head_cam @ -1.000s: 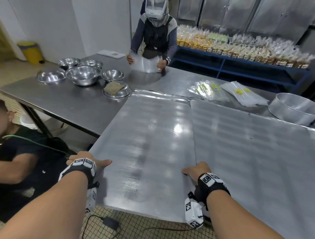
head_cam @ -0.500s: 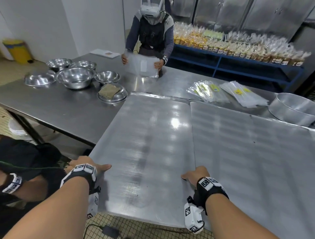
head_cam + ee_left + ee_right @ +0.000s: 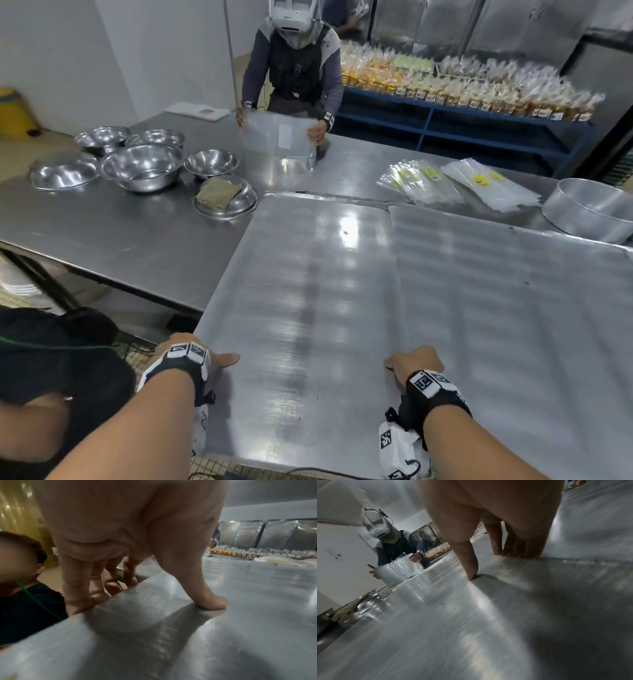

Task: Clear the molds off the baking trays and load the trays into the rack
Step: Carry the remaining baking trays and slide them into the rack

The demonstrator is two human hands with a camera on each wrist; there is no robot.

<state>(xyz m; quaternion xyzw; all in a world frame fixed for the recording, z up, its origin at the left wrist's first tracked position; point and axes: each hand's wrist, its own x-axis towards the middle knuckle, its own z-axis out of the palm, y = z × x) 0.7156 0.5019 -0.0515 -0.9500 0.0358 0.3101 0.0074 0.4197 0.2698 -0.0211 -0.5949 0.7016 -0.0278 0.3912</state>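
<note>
I am holding the left baking tray [image 3: 308,308] at its near edge, and since a second ago it is sliding toward me: its near corners now overhang the near edge of the bench [image 3: 137,246], and a strip of bench is opening up at its far edge. My left hand [image 3: 191,353] is gripping the tray's near-left corner, fingers curled under the rim and thumb pressed on top, as the left wrist view shows. My right hand [image 3: 416,359] is clamped at the seam where this tray meets the second baking tray [image 3: 513,308]; the thumb and fingertips are pressing on the sheet, but I cannot tell whether any fingers are hooking under the rim. Both trays are already bare of molds; a round cake mold [image 3: 589,209] is sitting at the bench's far-right corner beyond the second tray. So I judge the clearing step done for this tray and the carry to the rack beginning. The rack itself is not in view. Another person [image 3: 294,68] is handling plastic bags [image 3: 281,144] at the far edge, apart from my tray.
</note>
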